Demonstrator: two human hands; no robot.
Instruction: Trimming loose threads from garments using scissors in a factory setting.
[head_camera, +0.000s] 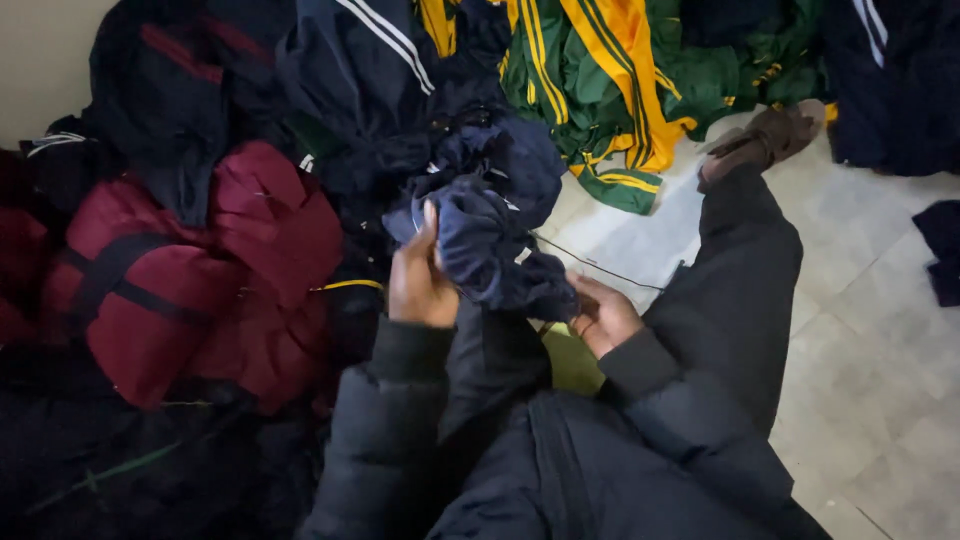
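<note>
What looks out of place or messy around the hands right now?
Garments lie in loose heaps on the tiled floor, none folded: maroon pile left, green-and-yellow pile ahead. Both hands, left and right, grip a bunched navy garment; a dark cord trails from it.

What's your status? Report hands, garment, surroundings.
Left hand gripping the bunched navy garment. Right hand under its lower edge, fingers curled. Maroon clothes left, green-yellow pile ahead, thin black cord on the floor tiles.

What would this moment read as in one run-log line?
left hand: grip shut on navy garment | right hand: under garment's lower edge, grip unclear | maroon clothes beside left hand | green-yellow clothes beyond | tiled floor
</note>
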